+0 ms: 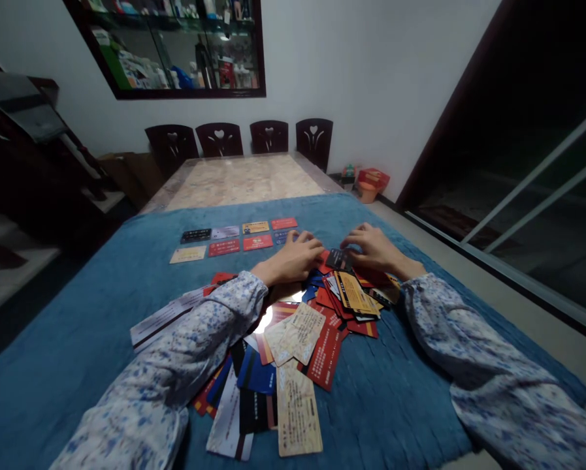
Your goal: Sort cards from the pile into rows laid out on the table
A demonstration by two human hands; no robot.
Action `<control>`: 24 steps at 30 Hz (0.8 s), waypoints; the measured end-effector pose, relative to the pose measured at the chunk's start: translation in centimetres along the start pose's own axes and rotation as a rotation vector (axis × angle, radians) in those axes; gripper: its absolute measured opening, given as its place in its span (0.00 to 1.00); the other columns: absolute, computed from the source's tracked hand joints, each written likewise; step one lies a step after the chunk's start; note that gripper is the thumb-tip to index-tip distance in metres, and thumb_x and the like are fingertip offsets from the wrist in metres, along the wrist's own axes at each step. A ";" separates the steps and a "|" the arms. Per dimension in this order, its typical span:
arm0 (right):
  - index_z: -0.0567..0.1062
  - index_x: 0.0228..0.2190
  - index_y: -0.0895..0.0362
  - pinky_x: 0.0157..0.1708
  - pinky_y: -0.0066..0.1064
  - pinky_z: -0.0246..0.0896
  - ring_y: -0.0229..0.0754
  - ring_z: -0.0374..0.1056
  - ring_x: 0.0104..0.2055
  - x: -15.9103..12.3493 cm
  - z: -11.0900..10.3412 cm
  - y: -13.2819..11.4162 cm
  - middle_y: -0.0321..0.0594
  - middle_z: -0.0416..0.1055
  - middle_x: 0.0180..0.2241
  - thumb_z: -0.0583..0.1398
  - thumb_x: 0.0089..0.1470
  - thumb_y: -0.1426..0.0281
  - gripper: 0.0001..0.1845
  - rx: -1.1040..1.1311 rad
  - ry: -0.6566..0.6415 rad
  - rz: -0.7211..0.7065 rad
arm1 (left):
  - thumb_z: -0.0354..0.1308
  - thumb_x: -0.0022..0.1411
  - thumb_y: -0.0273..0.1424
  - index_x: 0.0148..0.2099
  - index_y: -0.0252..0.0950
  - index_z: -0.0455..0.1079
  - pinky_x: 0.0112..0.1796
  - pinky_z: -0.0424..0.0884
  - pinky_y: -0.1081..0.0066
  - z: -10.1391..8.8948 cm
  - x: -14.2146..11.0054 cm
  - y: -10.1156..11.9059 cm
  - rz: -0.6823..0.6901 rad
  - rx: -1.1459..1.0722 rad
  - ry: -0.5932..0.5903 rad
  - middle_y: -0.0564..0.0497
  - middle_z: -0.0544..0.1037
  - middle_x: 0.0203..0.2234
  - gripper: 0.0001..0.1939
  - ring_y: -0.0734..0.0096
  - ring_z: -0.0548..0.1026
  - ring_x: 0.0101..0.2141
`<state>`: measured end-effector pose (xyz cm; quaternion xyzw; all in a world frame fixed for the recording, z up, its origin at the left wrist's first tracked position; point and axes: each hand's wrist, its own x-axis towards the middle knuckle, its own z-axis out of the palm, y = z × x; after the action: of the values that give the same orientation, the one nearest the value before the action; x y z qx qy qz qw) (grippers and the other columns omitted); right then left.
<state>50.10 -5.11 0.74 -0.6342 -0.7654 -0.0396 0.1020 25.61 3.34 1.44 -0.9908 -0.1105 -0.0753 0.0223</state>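
Observation:
My left hand point(295, 258) reaches over the card pile with its fingers bent and apart. Its fingertips are beside a red card point(325, 262) and hold nothing I can see. Opposite it, my right hand point(375, 249) has its curled fingers at the right edge of a black card point(339, 260). Below the hands, loose cards overlap: a yellow and black card point(354, 292), a red card with white print point(323, 356), cream cards point(298, 411) and a blue card point(256, 371). My left forearm covers part of the pile.
Beyond my left hand, several cards lie in two rows, among them a black one point(196, 235), a cream one point(187, 254) and a red one point(258, 242). A blue cloth point(101, 307) covers the near part of the table point(244, 175). Chairs point(219, 139) line the far end.

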 end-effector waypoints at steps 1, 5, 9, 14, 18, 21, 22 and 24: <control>0.83 0.43 0.53 0.42 0.41 0.54 0.54 0.64 0.49 -0.1 0.2 0.1 0.47 0.80 0.44 0.57 0.60 0.68 0.16 0.001 -0.016 -0.003 | 0.54 0.61 0.22 0.59 0.37 0.69 0.55 0.56 0.47 0.1 0.3 0.2 0.015 -0.013 -0.009 0.41 0.73 0.59 0.24 0.48 0.62 0.59; 0.81 0.48 0.52 0.45 0.43 0.56 0.55 0.64 0.52 -0.2 1.0 0.4 0.46 0.79 0.49 0.55 0.61 0.69 0.19 0.016 -0.053 -0.021 | 0.52 0.59 0.18 0.63 0.41 0.67 0.57 0.55 0.44 0.7 1.3 0.7 0.056 -0.067 -0.057 0.45 0.71 0.63 0.31 0.48 0.60 0.62; 0.81 0.51 0.51 0.49 0.46 0.58 0.55 0.64 0.54 -0.3 1.6 0.6 0.45 0.79 0.52 0.53 0.63 0.69 0.20 0.039 -0.069 -0.036 | 0.51 0.59 0.18 0.67 0.44 0.65 0.58 0.55 0.42 1.4 2.0 0.8 0.094 -0.096 -0.076 0.45 0.71 0.64 0.34 0.46 0.58 0.64; 0.81 0.51 0.49 0.49 0.47 0.60 0.56 0.65 0.55 -0.3 1.6 0.6 0.44 0.78 0.54 0.53 0.64 0.69 0.21 0.048 -0.107 -0.028 | 0.51 0.61 0.19 0.64 0.44 0.68 0.58 0.56 0.42 1.9 2.3 0.7 0.081 -0.089 -0.096 0.47 0.73 0.63 0.30 0.47 0.59 0.65; 0.82 0.51 0.48 0.50 0.47 0.61 0.56 0.66 0.55 -0.3 1.4 0.3 0.44 0.79 0.53 0.55 0.64 0.69 0.20 0.064 -0.110 -0.025 | 0.53 0.61 0.19 0.62 0.45 0.70 0.59 0.55 0.41 1.6 2.0 0.4 0.082 -0.087 -0.098 0.47 0.75 0.61 0.29 0.46 0.59 0.65; 0.82 0.50 0.48 0.50 0.47 0.61 0.55 0.65 0.55 -0.3 1.3 0.0 0.44 0.79 0.52 0.56 0.64 0.69 0.19 0.076 -0.108 -0.028 | 0.53 0.61 0.19 0.63 0.44 0.70 0.60 0.54 0.39 1.3 1.5 0.1 0.072 -0.079 -0.099 0.45 0.74 0.62 0.29 0.46 0.58 0.66; 0.82 0.50 0.48 0.50 0.47 0.61 0.56 0.65 0.55 -0.3 1.3 -0.1 0.45 0.79 0.51 0.56 0.64 0.69 0.19 0.083 -0.109 -0.034 | 0.54 0.61 0.20 0.62 0.43 0.70 0.60 0.54 0.39 1.2 1.3 0.0 0.060 -0.077 -0.102 0.45 0.73 0.62 0.29 0.46 0.58 0.66; 0.82 0.49 0.50 0.51 0.48 0.61 0.56 0.64 0.55 -0.3 1.2 -0.4 0.46 0.79 0.50 0.55 0.64 0.68 0.19 0.098 -0.106 -0.045 | 0.54 0.61 0.20 0.61 0.43 0.71 0.59 0.54 0.40 1.1 1.0 -0.2 0.043 -0.078 -0.102 0.45 0.73 0.62 0.27 0.46 0.58 0.66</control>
<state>49.66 -5.26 -0.46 -0.6122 -0.7848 0.0290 0.0915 26.68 3.80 0.54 -0.9956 -0.0873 -0.0284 -0.0202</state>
